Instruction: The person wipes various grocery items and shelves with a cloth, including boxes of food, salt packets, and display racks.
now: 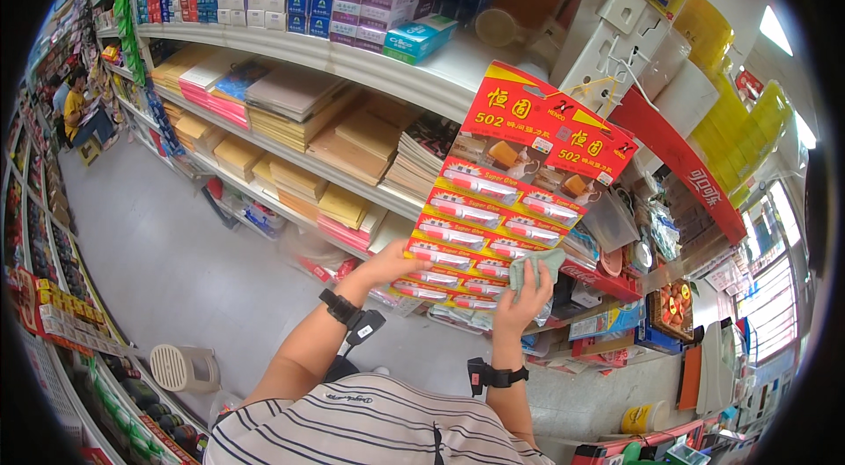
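A red and yellow card of super glue tubes in clear blisters (455, 211) hangs tilted from the end post of a white shelf unit. A second such card overlaps it on the right. My left hand (393, 262) grips the card's lower left edge, thumb on the front. In my right hand (527, 293) is a folded pale green cloth (536, 267), pressed against the lower right part of the cards. Each wrist bears a black strap with a small device.
White shelves (297, 49) before me carry toothpaste boxes (379, 3), notebooks and envelopes (290, 108). A plastic stool (183, 367) stands on the aisle floor at lower left. Seated people (82, 108) are far down the aisle. A red drink-branded rack (686, 165) stands at right.
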Demonstrator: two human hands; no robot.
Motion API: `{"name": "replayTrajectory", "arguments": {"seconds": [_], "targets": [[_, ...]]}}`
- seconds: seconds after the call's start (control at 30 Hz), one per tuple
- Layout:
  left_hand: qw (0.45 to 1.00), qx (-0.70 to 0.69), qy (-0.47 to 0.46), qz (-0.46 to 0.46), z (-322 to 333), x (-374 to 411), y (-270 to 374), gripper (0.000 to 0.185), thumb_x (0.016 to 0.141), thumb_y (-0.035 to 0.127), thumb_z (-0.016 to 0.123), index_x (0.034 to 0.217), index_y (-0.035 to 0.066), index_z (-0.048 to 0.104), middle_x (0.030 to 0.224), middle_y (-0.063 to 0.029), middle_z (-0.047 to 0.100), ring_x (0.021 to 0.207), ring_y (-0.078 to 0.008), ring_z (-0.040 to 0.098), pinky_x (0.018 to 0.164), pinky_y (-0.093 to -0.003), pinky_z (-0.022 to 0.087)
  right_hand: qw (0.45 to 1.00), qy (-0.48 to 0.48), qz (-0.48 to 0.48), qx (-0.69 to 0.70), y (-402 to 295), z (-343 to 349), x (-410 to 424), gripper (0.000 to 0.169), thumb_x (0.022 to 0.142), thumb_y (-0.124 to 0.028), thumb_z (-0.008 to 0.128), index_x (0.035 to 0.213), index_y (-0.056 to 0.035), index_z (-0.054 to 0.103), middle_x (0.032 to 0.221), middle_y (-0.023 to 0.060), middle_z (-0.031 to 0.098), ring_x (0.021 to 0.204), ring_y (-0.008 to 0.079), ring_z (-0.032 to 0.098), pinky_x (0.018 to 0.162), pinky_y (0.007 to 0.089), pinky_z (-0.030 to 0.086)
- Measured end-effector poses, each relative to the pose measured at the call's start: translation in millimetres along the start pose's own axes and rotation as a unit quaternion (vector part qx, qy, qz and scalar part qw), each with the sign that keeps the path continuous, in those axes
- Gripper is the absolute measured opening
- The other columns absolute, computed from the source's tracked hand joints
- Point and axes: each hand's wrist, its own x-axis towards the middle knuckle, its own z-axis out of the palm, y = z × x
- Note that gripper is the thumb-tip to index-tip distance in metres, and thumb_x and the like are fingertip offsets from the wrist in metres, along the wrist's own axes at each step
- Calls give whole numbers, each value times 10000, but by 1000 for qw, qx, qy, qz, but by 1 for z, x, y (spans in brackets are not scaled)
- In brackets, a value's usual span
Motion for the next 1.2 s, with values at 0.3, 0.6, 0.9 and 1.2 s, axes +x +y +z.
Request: {"name": "replayTrajectory", "arguments": {"seconds": [0.3, 0.6, 0.9, 1.2], "targets": [[999, 7, -12, 41, 1, 9, -25, 350, 876, 130, 636, 1202, 19, 575, 1114, -54, 637, 1021, -116, 569, 891, -294, 468, 972, -175, -131, 83, -64, 27, -7, 536, 684, -15, 602, 1208, -124, 595, 1239, 86, 527, 1078, 334, 479, 950, 458, 372], [999, 26, 1, 37, -5, 8, -31, 342, 892, 135, 614, 1207, 12, 565, 1101, -48, 638, 972, -99, 573, 848, -290, 483, 966, -185, -179, 31, -72, 28, 4, 522, 675, -27, 632, 1180, -161, 618, 1209, 29, 563, 1017, 263, 521, 949, 484, 364], [999, 8, 9, 44, -1, 2, -9, 370, 876, 128, 643, 1208, -8, 552, 1141, -67, 632, 1031, -124, 567, 912, -295, 450, 997, -74, -19, -12, 3, -3, -1, 509, 650, 40, 548, 1133, -97, 627, 1122, 133, 538, 1070, 371, 473, 956, 484, 366], [999, 8, -3, 36, 5, 8, -14, 362, 876, 110, 635, 1208, -7, 551, 1143, -68, 626, 1038, -129, 563, 907, -297, 454, 991, -126, -46, 15, -20, -1, -10, 532, 652, 13, 584, 1176, -77, 597, 1204, 132, 513, 1124, 374, 436, 992, 489, 342]]}}
